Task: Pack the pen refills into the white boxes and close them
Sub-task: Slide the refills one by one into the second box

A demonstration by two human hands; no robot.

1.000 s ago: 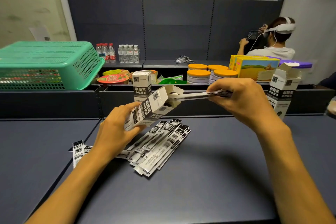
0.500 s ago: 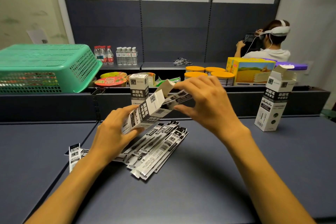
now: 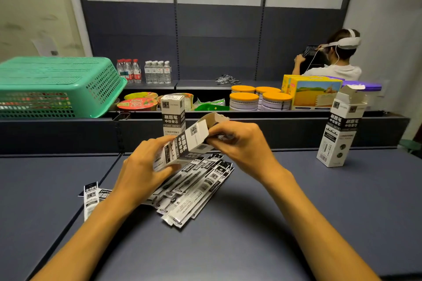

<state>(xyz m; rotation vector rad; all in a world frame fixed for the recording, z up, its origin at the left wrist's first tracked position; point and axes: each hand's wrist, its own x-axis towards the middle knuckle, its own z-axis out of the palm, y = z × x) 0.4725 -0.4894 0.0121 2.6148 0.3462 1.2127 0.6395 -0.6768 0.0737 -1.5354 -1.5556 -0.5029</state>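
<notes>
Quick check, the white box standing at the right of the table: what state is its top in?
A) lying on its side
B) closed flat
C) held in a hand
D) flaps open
D: the white box at the right stands upright on the table with its top flaps raised and open, apart from both hands; the closed one is the box behind the hands.

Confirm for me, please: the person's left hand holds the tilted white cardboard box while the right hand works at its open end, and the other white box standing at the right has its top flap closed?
Not quite. The head view shows the standing white box at the right with its top flap open, not closed. The rest holds: the left hand grips the tilted white cardboard box and the right hand works at its open end.
</notes>
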